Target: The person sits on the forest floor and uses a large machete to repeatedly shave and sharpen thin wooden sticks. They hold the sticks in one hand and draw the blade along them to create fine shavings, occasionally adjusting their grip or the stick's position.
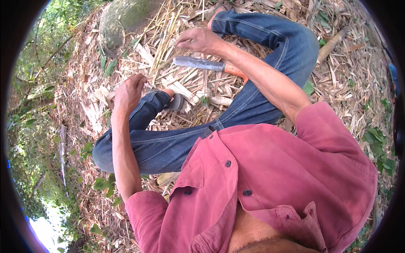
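My left hand (130,90) is closed in a pinch above my left foot, with the fingertips pressed together. Farther off and to the right, my right hand (201,41) is also closed, its fingers curled in. Between the two runs a thin pale-brown strip (162,65), seemingly split bamboo, pinched near both ends; it is hard to tell from the litter behind it. Below my right hand a large knife (198,63) lies with its grey blade pointing left. Its orange handle (235,71) is partly behind my right forearm, near my right leg.
Split shavings and dry leaves (181,86) cover the ground. A bundle of thin pale strips (168,36) lies beyond my hands, beside a large mossy rock (122,21). A cut pole (333,44) rests past my right knee. Green plants (33,105) grow on the left.
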Action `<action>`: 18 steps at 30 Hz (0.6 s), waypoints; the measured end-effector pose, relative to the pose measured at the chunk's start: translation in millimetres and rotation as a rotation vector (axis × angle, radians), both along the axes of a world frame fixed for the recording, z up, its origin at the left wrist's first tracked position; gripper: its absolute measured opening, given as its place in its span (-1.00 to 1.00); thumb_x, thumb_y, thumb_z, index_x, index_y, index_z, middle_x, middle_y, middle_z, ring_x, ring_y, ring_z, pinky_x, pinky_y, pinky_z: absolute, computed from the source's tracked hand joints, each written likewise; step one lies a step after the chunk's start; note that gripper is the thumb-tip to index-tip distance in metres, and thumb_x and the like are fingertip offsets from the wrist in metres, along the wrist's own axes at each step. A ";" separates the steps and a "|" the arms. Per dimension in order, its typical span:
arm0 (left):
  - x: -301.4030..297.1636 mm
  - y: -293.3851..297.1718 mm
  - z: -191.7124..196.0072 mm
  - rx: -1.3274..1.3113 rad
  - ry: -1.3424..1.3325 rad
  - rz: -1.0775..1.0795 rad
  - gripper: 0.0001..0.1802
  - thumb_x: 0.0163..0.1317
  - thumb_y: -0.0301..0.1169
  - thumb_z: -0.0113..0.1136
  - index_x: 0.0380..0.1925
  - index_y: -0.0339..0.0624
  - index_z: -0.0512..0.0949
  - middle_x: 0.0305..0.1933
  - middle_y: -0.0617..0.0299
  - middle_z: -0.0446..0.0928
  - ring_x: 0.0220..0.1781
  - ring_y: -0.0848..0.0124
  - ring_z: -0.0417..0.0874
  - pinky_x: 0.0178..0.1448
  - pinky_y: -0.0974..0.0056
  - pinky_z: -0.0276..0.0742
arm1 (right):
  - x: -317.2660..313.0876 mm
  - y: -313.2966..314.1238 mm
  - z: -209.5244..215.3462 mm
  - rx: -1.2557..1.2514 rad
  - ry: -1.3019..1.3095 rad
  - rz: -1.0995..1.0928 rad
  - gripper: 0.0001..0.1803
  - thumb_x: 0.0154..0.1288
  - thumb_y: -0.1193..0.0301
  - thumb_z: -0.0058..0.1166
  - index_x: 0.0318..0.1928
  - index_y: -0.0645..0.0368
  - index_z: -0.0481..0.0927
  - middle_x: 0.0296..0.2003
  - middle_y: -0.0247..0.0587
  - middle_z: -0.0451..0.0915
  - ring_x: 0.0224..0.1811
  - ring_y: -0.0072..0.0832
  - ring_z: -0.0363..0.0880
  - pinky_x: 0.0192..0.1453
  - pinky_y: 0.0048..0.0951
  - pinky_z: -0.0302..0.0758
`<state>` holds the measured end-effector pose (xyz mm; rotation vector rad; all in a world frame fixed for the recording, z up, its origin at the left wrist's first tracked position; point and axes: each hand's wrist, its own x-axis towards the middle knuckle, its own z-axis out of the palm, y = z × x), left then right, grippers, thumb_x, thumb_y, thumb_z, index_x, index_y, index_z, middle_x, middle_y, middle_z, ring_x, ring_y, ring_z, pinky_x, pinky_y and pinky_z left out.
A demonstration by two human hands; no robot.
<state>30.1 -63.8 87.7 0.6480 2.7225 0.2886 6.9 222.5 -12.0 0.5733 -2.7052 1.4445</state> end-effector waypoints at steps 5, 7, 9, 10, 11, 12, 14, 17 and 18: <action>2.9 -5.0 -26.3 0.033 -0.040 0.089 -0.70 0.36 -0.21 -0.08 -0.27 -0.20 0.53 -0.43 -0.12 0.55 -0.28 -0.06 0.58 -0.22 -0.01 0.43 | -5.6 11.3 -21.9 0.015 0.039 -0.250 -0.64 0.30 0.09 -0.01 -0.19 0.09 0.65 -0.24 -0.19 0.66 -0.17 -0.25 0.63 -0.07 -0.27 0.52; -0.2 -10.0 -33.7 0.064 -0.028 0.163 -0.67 0.35 -0.20 -0.08 -0.26 -0.23 0.54 -0.45 -0.14 0.55 -0.30 -0.06 0.58 -0.22 -0.01 0.42 | -5.7 22.3 -44.1 0.176 -0.176 -0.399 -0.68 0.25 0.18 0.02 -0.20 0.14 0.63 -0.21 -0.06 0.64 -0.16 -0.17 0.62 -0.05 -0.24 0.52; -7.8 -5.6 -32.6 0.062 -0.051 0.238 -0.67 0.33 -0.21 -0.05 -0.24 -0.25 0.55 -0.44 -0.13 0.55 -0.31 -0.05 0.59 -0.21 0.01 0.43 | -3.0 43.9 -86.7 0.531 -0.422 -0.336 -0.73 0.18 0.28 0.04 -0.18 0.15 0.62 -0.21 0.06 0.63 -0.15 -0.09 0.62 -0.04 -0.18 0.52; -9.5 -8.7 -36.3 0.093 -0.032 0.257 -0.67 0.32 -0.21 -0.03 -0.22 -0.25 0.56 -0.43 -0.13 0.56 -0.31 -0.04 0.59 -0.21 0.03 0.43 | 9.4 43.3 -97.9 0.616 -0.545 -0.284 -0.71 0.12 0.28 0.08 -0.20 0.18 0.62 -0.20 0.08 0.63 -0.13 -0.09 0.62 -0.03 -0.17 0.53; -9.5 -13.1 -43.1 0.124 -0.012 0.277 -0.67 0.31 -0.22 -0.02 -0.20 -0.26 0.56 -0.43 -0.12 0.56 -0.31 -0.03 0.60 -0.20 0.04 0.44 | 25.3 41.2 -105.4 0.701 -0.666 -0.230 -0.69 0.06 0.28 0.13 -0.21 0.20 0.62 -0.20 0.10 0.62 -0.11 -0.10 0.62 -0.03 -0.16 0.53; -10.7 -17.1 -47.1 0.155 0.011 0.296 -0.67 0.30 -0.23 0.00 -0.18 -0.27 0.56 -0.42 -0.12 0.57 -0.32 -0.03 0.60 -0.19 0.06 0.45 | 37.9 43.5 -115.4 0.716 -0.703 -0.155 -0.66 0.02 0.29 0.17 -0.21 0.23 0.62 -0.19 0.09 0.63 -0.10 -0.10 0.62 -0.04 -0.17 0.54; -13.3 -16.7 -50.8 0.184 0.053 0.327 -0.68 0.29 -0.24 0.02 -0.15 -0.25 0.57 -0.40 -0.11 0.58 -0.31 -0.01 0.60 -0.18 0.07 0.46 | 54.2 44.8 -129.0 0.766 -0.773 -0.034 -0.62 -0.07 0.28 0.25 -0.23 0.26 0.62 -0.19 0.07 0.63 -0.11 -0.11 0.63 -0.07 -0.19 0.55; -18.3 -10.5 -46.3 0.196 0.048 0.413 -0.67 0.27 -0.22 0.04 -0.12 -0.20 0.57 -0.37 -0.10 0.59 -0.27 0.00 0.61 -0.16 0.08 0.46 | 57.2 40.6 -136.0 0.894 -0.781 0.062 -0.59 -0.13 0.34 0.30 -0.18 0.22 0.64 -0.14 0.01 0.63 -0.08 -0.18 0.63 -0.02 -0.23 0.56; -18.5 -6.9 -42.9 0.211 0.035 0.461 -0.67 0.27 -0.21 0.05 -0.11 -0.18 0.57 -0.36 -0.10 0.59 -0.26 0.00 0.61 -0.15 0.08 0.47 | 53.2 35.0 -128.0 0.940 -0.764 0.088 -0.57 -0.14 0.37 0.30 -0.15 0.20 0.65 -0.10 -0.03 0.63 -0.05 -0.21 0.62 0.01 -0.24 0.56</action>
